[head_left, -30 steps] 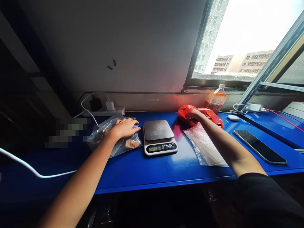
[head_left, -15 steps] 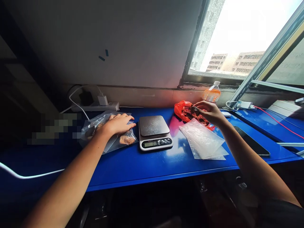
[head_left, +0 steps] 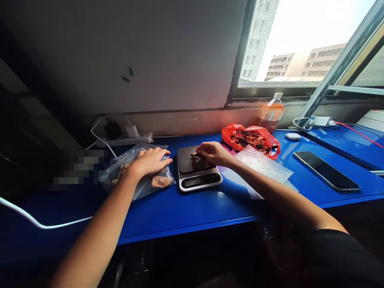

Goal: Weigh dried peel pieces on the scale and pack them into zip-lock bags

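Observation:
My right hand is over the digital kitchen scale, its fingers pinched on some dark dried pieces. Whether these touch the plate I cannot tell. My left hand lies open, fingers stretched, on a clear plastic bag left of the scale. Inside that bag are brownish lumps, partly covered by the hand. Behind my right forearm, a red plastic bag stands open, full of dark reddish-brown dried pieces. Flat clear plastic bags lie partly under the forearm.
A smartphone and a small white case lie on the blue table at right. Against the wall stand an orange drink bottle and a power strip. A white cable crosses the left side.
My right hand has moved left from the red bag to above the scale, carrying the dark pieces. My left hand stays on the clear bag. The view has shifted slightly.

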A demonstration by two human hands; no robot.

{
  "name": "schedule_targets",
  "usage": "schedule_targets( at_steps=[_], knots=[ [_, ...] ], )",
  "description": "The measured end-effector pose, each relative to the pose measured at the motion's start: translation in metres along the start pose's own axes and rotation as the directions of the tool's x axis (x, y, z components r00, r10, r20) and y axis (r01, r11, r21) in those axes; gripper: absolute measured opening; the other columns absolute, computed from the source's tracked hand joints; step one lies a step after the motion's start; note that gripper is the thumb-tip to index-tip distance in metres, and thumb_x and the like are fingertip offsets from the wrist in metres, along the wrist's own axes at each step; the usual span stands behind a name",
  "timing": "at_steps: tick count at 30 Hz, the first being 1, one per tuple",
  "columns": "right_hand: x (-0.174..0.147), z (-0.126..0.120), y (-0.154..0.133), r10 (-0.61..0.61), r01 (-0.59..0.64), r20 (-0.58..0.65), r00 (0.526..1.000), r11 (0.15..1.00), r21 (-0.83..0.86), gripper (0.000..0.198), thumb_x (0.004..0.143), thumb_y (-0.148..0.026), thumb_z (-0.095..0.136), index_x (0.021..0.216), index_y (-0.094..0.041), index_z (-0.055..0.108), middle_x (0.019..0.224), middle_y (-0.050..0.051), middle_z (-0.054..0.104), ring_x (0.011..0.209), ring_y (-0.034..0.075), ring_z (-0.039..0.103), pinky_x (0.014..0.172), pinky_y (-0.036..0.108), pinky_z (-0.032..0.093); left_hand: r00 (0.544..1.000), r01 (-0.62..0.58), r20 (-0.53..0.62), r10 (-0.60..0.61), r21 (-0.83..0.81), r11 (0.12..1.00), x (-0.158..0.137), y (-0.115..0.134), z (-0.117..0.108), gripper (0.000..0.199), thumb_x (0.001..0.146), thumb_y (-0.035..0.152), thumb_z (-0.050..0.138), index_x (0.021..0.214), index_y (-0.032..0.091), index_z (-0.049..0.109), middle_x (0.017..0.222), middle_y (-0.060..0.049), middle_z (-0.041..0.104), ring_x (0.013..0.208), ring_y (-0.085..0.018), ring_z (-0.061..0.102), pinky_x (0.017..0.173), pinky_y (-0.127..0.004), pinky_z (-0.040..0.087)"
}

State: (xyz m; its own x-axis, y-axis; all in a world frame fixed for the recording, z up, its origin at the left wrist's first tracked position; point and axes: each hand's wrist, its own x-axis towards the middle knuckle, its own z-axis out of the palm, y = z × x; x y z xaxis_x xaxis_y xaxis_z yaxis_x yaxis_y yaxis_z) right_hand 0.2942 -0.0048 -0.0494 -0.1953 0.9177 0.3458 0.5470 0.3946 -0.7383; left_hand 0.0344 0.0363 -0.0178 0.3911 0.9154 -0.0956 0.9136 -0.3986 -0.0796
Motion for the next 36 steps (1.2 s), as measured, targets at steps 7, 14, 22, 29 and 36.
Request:
schedule_targets(
  at_steps=[7,14,22,29,36],
  knots=[
    [-0.013,0.002,0.002,-0.101,0.073,-0.174,0.98,0.984,-0.16,0.011,0.083,-0.014,0.058,0.081,-0.018,0.068,0.073,0.001,0.066,0.068,0.013,0.06,0.066,0.024,0.044,1.0,-0.005,0.002,0.005,0.023,1.0,0.005,0.002,0.003,0.054,0.094,0.051,0.037,0.141,0.028,0.052,0.148,-0.008,0.053,0.137,-0.033,0.045,0.114,-0.054,0.03],
    [-0.012,0.003,0.003,-0.088,0.078,-0.128,0.988,0.994,-0.079,0.022,0.077,-0.008,0.054,0.091,-0.017,0.069,0.073,0.0,0.065,0.065,0.011,0.056,0.065,0.024,0.045,1.0,-0.01,0.012,0.01,0.027,1.0,0.001,0.004,0.0,0.055,0.095,0.051,0.035,0.142,0.029,0.051,0.148,-0.006,0.054,0.138,-0.032,0.045,0.114,-0.052,0.031],
    [-0.019,-0.003,-0.008,0.036,-0.036,-0.082,0.996,0.999,-0.003,0.029,0.073,-0.002,0.052,0.093,-0.017,0.066,0.069,-0.002,0.061,0.063,0.011,0.056,0.059,0.023,0.041,0.999,-0.019,-0.049,0.018,-0.017,1.0,0.004,0.0,0.003,0.052,0.093,0.05,0.042,0.137,0.028,0.057,0.142,-0.007,0.058,0.134,-0.034,0.048,0.113,-0.054,0.034],
    [-0.018,0.006,-0.012,-0.146,0.158,-0.197,0.97,0.986,0.049,0.01,0.079,-0.013,0.056,0.084,-0.018,0.063,0.075,-0.001,0.066,0.066,0.01,0.057,0.061,0.023,0.043,0.854,-0.354,-0.479,0.204,-0.245,0.903,-0.018,0.037,-0.009,0.048,0.095,0.046,0.043,0.13,0.018,0.059,0.136,-0.011,0.062,0.129,-0.029,0.053,0.112,-0.044,0.041],
    [-0.025,0.014,-0.023,-0.285,0.316,-0.351,0.892,0.948,0.034,0.01,0.086,-0.022,0.06,0.092,-0.017,0.066,0.077,0.002,0.069,0.067,0.012,0.062,0.065,0.024,0.049,0.884,-0.433,-0.462,0.07,-0.752,0.497,-0.029,0.077,0.002,0.042,0.085,0.039,0.059,0.119,0.016,0.064,0.118,-0.012,0.071,0.1,-0.025,0.07,0.09,-0.04,0.057]
  ],
)
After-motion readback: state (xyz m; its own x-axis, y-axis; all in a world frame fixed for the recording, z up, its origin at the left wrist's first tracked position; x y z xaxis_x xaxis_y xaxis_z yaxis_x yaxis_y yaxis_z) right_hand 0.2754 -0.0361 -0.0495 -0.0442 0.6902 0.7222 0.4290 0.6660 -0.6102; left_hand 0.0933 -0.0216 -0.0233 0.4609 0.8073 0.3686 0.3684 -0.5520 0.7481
